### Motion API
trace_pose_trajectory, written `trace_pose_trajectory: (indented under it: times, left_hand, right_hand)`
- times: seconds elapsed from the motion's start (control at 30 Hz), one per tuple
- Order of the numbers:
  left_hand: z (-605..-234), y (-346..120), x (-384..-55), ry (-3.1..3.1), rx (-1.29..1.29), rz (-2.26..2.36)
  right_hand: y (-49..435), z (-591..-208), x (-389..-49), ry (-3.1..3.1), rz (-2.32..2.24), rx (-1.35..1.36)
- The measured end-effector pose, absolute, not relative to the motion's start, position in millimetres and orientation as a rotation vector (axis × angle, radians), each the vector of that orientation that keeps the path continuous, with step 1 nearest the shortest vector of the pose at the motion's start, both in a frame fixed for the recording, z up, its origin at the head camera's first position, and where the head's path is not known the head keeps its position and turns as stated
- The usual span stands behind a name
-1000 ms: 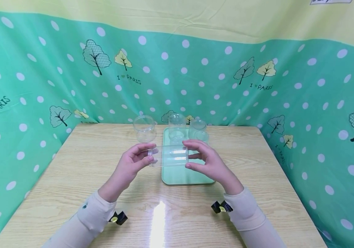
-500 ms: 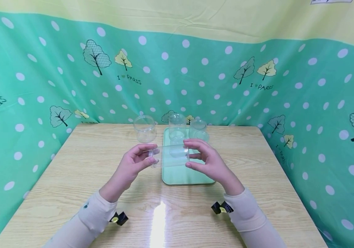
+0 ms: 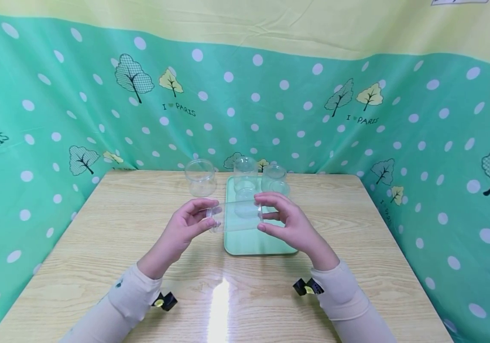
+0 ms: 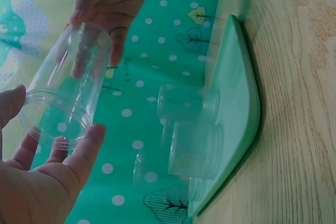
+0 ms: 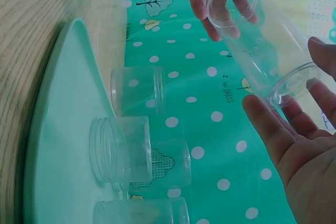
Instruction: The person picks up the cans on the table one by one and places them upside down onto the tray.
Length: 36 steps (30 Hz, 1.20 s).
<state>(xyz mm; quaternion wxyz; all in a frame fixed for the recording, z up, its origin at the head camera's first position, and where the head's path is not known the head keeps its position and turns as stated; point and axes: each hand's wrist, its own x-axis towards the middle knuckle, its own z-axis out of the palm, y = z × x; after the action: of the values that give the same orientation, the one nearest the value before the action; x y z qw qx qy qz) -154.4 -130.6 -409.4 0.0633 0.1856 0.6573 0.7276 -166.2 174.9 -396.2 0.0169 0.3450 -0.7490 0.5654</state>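
A clear, see-through plastic jar is held on its side above the tray, between both hands. My left hand grips the threaded mouth end with thumb and fingers. At the opposite, base end, my right hand holds the jar's edge between thumb and fingertips. In the left wrist view the jar looks tilted, its ringed rim close to the left palm. The right wrist view has the jar with its base by the right fingers. No contents show inside it.
A light green tray lies on the wooden table, bearing several clear jars, one a taller jar at the back. Another wide clear jar stands left of the tray. A polka-dot curtain encloses the table's back and sides.
Hands and jar stay almost in place; the jar has shifted very slightly to the right and its glare has faded.
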Motion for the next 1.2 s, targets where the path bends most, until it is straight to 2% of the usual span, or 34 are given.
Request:
trace_pose_trajectory:
  times: [1.2]
  left_hand:
    - [-415, -134, -162, 2.104, 0.650, 2.072]
  right_hand:
    - [206, -377, -168, -2.443, 1.501, 1.003]
